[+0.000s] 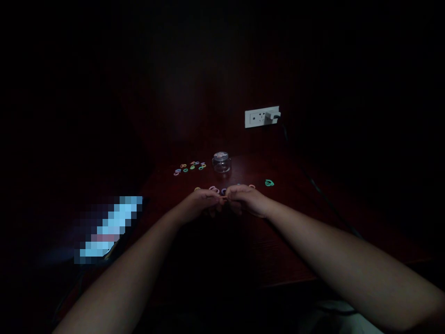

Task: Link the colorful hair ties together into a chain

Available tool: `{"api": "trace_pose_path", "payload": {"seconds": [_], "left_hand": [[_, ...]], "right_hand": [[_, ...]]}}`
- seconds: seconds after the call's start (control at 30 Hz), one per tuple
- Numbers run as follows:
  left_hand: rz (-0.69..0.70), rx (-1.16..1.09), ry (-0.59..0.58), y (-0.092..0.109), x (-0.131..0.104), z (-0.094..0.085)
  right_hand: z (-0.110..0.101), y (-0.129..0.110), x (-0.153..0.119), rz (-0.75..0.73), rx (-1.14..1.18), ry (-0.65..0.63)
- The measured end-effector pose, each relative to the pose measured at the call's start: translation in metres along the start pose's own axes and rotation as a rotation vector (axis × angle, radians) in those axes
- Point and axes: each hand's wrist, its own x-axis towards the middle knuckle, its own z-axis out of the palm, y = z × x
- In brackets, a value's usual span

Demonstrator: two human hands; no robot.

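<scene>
My left hand [206, 199] and my right hand [247, 198] meet over the table. Both are closed in a pinch on a small orange hair tie [224, 198], of which only a short piece shows between the fingertips. Just beyond my fingers lie pink hair ties [214, 189] and a purple hair tie [223, 191], partly covered by the hands. Another pink hair tie [252, 186] rests past my right hand. Farther right is a small bunch of green hair ties [269, 183].
A clear lidded jar [221, 163] stands at the back of the dark red table [288, 260]. Several coloured hair ties [185, 170] are scattered left of it. A lit, blurred screen [113, 227] is at the left. A wall socket [257, 118] holds a plug with a cable.
</scene>
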Motion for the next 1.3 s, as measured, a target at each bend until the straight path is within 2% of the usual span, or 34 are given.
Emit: {"api": "trace_pose_path", "payload": {"seconds": [0.27, 0.43, 0.57, 0.73, 1.0, 1.2, 1.3], "left_hand": [[0.001, -0.040, -0.042, 0.007, -0.003, -0.007], [0.058, -0.002, 0.079, 0.001, 0.000, 0.004], [0.134, 0.042, 0.116, -0.001, 0.001, 0.013], [0.174, 0.076, 0.140, -0.003, 0.001, 0.012], [0.255, 0.003, 0.312, -0.002, 0.004, 0.015], [0.154, -0.055, 0.370, -0.001, 0.003, 0.017], [0.173, -0.080, 0.392, -0.003, 0.004, 0.018]], "right_hand": [[0.005, -0.009, -0.003, -0.097, 0.081, 0.011], [0.002, -0.001, 0.000, -0.071, 0.027, 0.025], [0.002, 0.001, 0.001, -0.065, 0.014, 0.077], [0.003, -0.002, 0.001, -0.094, 0.021, 0.110], [0.005, -0.003, 0.000, -0.144, 0.004, 0.140], [0.004, -0.002, 0.001, -0.163, -0.123, 0.199], [0.004, -0.003, 0.002, -0.174, -0.163, 0.248]]}}
